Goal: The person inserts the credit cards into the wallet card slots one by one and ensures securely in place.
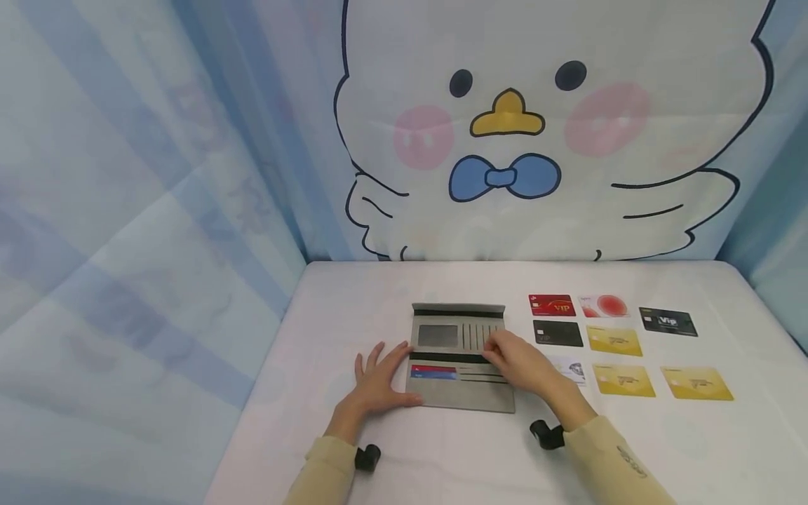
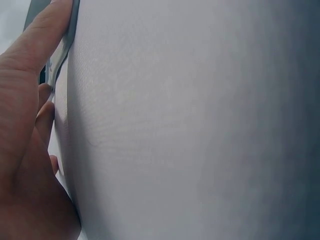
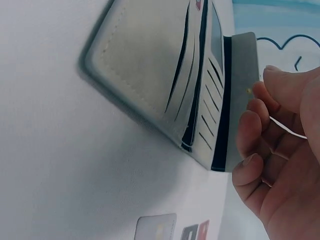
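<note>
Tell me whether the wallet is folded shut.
No, the wallet lies open on the table, its card slots showing.

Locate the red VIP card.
In the head view, the red VIP card lies right of the open wallet, just above a black card and left of the red-circle card.

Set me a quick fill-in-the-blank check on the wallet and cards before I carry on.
1. The left hand touches the wallet at its ____ edge.
2. Exactly ____ gold cards lie on the table.
3. In the wallet's lower half, a red strip shows just above a ____ one.
4. The rightmost card is coloured ____.

Missing words: left; three; blue; gold.
</note>
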Motion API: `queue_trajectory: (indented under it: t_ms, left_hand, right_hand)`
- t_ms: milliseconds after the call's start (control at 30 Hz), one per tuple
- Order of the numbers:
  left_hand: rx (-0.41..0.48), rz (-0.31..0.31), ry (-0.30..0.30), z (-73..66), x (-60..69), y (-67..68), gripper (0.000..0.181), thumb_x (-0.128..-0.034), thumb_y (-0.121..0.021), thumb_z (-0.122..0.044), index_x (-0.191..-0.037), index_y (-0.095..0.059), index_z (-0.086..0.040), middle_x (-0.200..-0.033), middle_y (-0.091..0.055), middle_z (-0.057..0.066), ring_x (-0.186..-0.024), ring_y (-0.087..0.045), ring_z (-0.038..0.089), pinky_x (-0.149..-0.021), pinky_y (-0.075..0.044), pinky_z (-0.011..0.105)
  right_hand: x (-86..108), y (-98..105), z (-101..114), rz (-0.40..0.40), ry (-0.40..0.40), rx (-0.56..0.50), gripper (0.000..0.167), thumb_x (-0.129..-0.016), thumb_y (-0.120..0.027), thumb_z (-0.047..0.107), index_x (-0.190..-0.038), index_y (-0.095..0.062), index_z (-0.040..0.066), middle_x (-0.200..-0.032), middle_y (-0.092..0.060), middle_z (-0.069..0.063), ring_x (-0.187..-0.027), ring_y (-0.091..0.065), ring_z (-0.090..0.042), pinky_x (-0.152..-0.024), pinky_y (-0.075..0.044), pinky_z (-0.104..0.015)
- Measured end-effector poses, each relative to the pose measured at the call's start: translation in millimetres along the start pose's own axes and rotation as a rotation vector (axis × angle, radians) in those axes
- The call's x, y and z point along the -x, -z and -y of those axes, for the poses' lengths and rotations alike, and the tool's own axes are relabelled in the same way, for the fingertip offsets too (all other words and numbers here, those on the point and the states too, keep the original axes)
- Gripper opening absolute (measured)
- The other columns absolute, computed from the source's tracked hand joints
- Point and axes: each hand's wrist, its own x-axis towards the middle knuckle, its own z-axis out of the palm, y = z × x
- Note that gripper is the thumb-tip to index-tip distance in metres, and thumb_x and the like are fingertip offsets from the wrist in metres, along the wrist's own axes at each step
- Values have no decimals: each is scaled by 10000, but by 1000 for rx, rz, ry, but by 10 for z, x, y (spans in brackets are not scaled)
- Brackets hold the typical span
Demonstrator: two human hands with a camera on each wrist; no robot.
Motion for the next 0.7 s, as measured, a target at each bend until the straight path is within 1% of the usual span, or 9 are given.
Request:
queue_trajectory:
  t_ms: [133,200,333,467,633,700]
  left_hand:
    - [-3,-3,-8,2,3,-17,971,-737,-846,-555,-1543,-419,-221,-1623,-329,-17,-1508,-92,353,-1132,76,672]
    - [-12,-4,-1,2,-1,-24,964,-742,-842,-560,-1546,-414,-243,-1626,-323,-36,-1512,-86,338,-1138,81,659]
    - [3,-21,-4,12,5,-14,964,-734,-853,-543,-1536,-428,-219,-1616,-345,-5,-1506,-97,359,-1133,82,669]
    - [3,-18,-3,20,7,-15,963,-734,-851,-543,-1535,-430,-213,-1613,-351,4,-1505,-98,364,-1130,84,673]
    - [14,-27,-21,28,-4,-26,944,-730,-859,-524,-1521,-450,-211,-1604,-366,5,-1500,-114,372,-1119,78,692]
    - [18,-28,-25,25,-13,-27,945,-729,-860,-524,-1521,-450,-210,-1604,-367,5,-1500,-115,372,-1119,78,691]
  right_hand:
    - [39,16,-57,-3,-14,-7,88,-983,-671,136,-1020,-624,71,-880,-554,7,-780,-526,-147,-728,-526,-330]
    - [60,35,-80,-6,-23,-6,99,-983,-670,137,-1031,-621,66,-892,-555,-2,-794,-531,-158,-740,-529,-341]
    - [91,75,-106,-13,-52,-7,138,-984,-670,153,-1068,-622,55,-923,-564,-15,-829,-541,-174,-783,-539,-366]
    - [150,98,-171,-25,-67,-3,178,-981,-672,157,-1097,-627,29,-922,-570,-18,-831,-542,-183,-773,-532,-369]
    - [236,118,-268,-38,-86,-10,209,-967,-688,144,-1117,-624,12,-910,-566,-20,-831,-538,-187,-767,-528,-367]
    - [265,134,-299,-42,-105,-13,227,-963,-697,146,-1130,-622,11,-920,-566,-26,-842,-539,-193,-779,-528,-373]
